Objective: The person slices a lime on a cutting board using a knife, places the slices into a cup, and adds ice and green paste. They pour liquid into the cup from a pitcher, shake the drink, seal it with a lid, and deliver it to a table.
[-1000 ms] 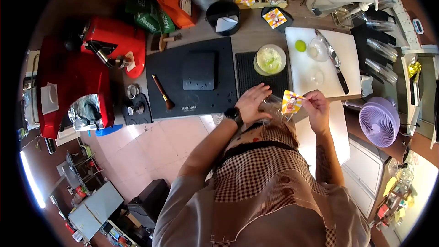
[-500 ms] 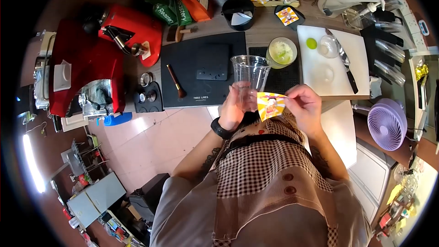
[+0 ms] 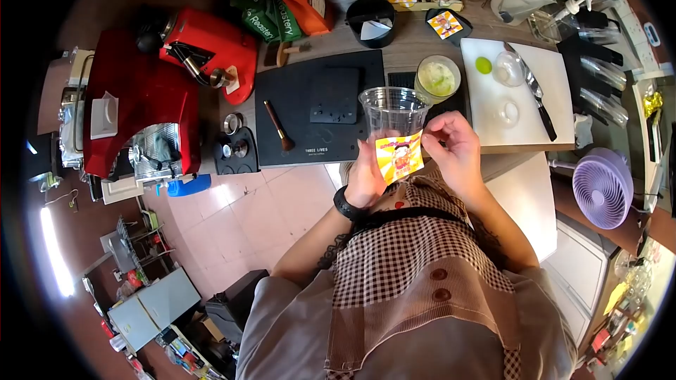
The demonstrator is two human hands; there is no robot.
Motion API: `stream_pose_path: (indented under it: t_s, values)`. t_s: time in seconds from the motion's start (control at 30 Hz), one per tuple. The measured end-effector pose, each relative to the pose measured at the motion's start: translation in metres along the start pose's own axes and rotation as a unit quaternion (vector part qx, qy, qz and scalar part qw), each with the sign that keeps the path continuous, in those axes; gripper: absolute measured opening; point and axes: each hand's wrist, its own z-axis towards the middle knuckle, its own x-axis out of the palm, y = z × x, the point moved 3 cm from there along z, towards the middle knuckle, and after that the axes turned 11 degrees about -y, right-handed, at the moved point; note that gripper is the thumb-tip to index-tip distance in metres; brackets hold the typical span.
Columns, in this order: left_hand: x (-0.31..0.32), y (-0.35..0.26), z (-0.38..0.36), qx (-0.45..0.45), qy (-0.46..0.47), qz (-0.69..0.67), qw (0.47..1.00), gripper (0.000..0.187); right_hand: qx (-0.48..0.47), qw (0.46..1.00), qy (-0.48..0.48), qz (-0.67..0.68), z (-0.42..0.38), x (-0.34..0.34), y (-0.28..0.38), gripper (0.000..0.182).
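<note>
My left hand (image 3: 367, 179) is wrapped round the lower part of a clear plastic cup (image 3: 396, 109), mouth tilted up and away from me. In front of the cup's side lies a square yellow and white sticker (image 3: 399, 157) with a cartoon figure on it. The fingers of my right hand (image 3: 454, 149) pinch the sticker's right edge. Just beyond the cup, a glass with pale green contents (image 3: 437, 79) stands on the counter.
On the right, a white cutting board (image 3: 521, 123) bears a knife (image 3: 536, 95), a lime piece (image 3: 483, 65) and small clear bowls. A black mat (image 3: 296, 109) with a brush (image 3: 279, 127) lies left. A red coffee machine (image 3: 141, 91) stands farther left; a purple fan (image 3: 602, 188) is at right.
The sticker has moved left and now lies flatter across the cup's front, its picture facing me. My right hand has moved in with it, closer to the cup.
</note>
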Motion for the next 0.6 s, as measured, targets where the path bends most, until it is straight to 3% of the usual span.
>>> stream_pose_path:
  t_s: [0.07,0.17,0.2,0.23,0.3,0.4,0.47,0.53,0.6]
  values:
    - [0.004,-0.002,-0.002,0.009,0.005,0.008,1.000,0.083,0.044,0.999,0.002,0.024,0.000,-0.007,-0.008,0.013]
    - [0.007,-0.002,0.003,0.048,0.001,0.015,0.999,0.084,0.031,0.991,0.019,0.127,-0.015,-0.009,0.017,0.013]
    - [0.007,-0.002,0.006,0.055,0.009,0.009,0.998,0.085,0.046,0.991,0.055,0.109,-0.018,-0.004,0.019,0.009]
    - [0.007,-0.002,0.008,0.063,0.016,0.003,0.998,0.085,-0.015,0.997,0.075,0.022,-0.017,0.005,0.025,0.004]
    - [0.007,-0.007,0.008,0.039,-0.087,-0.046,0.994,0.083,0.067,0.989,0.124,-0.043,-0.018,0.008,0.019,0.005]
    - [0.008,-0.025,0.011,0.086,0.022,0.001,0.996,0.082,0.037,0.991,0.113,-0.063,-0.019,0.005,0.017,0.007]
    - [0.015,-0.029,0.012,0.172,0.043,0.094,0.980,0.081,0.041,0.992,0.107,-0.058,-0.017,0.001,0.018,0.008]
    - [0.033,-0.031,0.008,0.269,0.047,0.177,0.946,0.084,-0.061,0.981,0.125,-0.136,-0.010,0.006,0.044,0.008]
    - [0.026,-0.025,0.011,0.272,0.045,0.201,0.940,0.089,-0.213,0.946,0.130,-0.205,-0.009,0.015,0.059,0.011]
